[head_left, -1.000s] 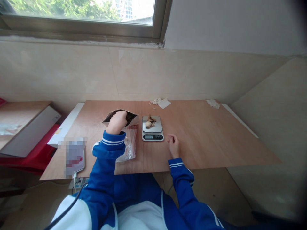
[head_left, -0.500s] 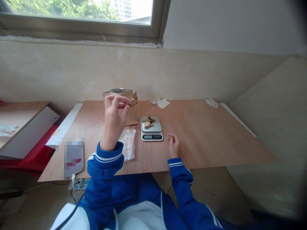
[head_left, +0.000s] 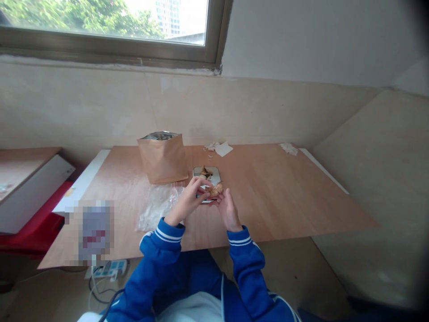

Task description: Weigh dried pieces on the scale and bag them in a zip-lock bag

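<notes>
Forearms (head_left: 162,248) angle inward, left hand (head_left: 188,200) and right hand (head_left: 229,212) close together, fingers (head_left: 202,181) bent.

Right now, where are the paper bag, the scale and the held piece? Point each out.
Paper bag (head_left: 163,160): head view, middle of its front.
Scale (head_left: 216,175): head view, bare part of its plate.
Held piece (head_left: 216,190): head view, middle of its visible brown surface.

Surface (head_left: 284,192) before me. Scale (head_left: 216,173) mid-surface, partly hidden by my left hand (head_left: 189,200) and right hand (head_left: 229,211); piece (head_left: 215,190) between them, other pieces (head_left: 205,171) on scale. Left of scale, pouch (head_left: 163,160); plastic bag (head_left: 156,208) just before pouch, nearer me. Device (head_left: 96,228) far left, near front edge. Scraps (head_left: 213,146) behind scale, at back edge; more scraps (head_left: 288,149) farther right. Wall (head_left: 268,107) behind surface, window (head_left: 100,20) upper left.
</notes>
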Tool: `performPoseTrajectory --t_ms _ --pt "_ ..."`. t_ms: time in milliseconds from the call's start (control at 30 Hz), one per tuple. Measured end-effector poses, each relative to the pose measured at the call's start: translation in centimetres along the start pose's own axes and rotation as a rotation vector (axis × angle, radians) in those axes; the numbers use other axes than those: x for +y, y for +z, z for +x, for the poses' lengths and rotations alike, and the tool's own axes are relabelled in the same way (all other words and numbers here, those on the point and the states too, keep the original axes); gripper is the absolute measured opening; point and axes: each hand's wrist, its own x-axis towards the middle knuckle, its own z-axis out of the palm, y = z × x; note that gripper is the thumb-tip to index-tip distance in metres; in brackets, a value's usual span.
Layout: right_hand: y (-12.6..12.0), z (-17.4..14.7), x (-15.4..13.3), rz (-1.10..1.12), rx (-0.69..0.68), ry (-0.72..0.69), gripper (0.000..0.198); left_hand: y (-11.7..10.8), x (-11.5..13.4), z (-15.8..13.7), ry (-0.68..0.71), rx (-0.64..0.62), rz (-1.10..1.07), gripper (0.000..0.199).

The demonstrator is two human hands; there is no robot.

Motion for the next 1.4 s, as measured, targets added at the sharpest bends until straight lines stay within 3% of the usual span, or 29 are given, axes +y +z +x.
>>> performPoseTrajectory --t_ms 233,467,633,867,1133,1400 --pt "-2.0 3.2 1.4 -0.242 0.156 -0.084 0.048 0.3 -1.6 -0.7 -0.011 0.086 0.121 0.023" --pt "-5.2 10.1 4.1 -0.508 0.374 -0.105 0.042 -2.6 -0.7 -1.7 -0.062 0.285 0.213 0.018" --pt "-5.4 10.3 4.7 -0.792 0.444 -0.234 0.042 -4.7 -1.0 -2.7 -0.125 0.419 0.245 0.018" --pt "-7.5 8.4 5.1 -0.798 0.296 -0.347 0.035 -7.6 -2.6 -4.0 -0.233 0.541 0.252 0.022" --pt "-6.4 9.2 4.1 -1.047 0.155 -0.465 0.036 -7.3 -2.7 -4.2 -0.246 0.488 0.223 0.023" --pt "-6.3 8.5 5.1 -1.211 0.24 -0.479 0.033 -7.5 -3.5 -4.5 -0.266 0.476 0.167 0.025"
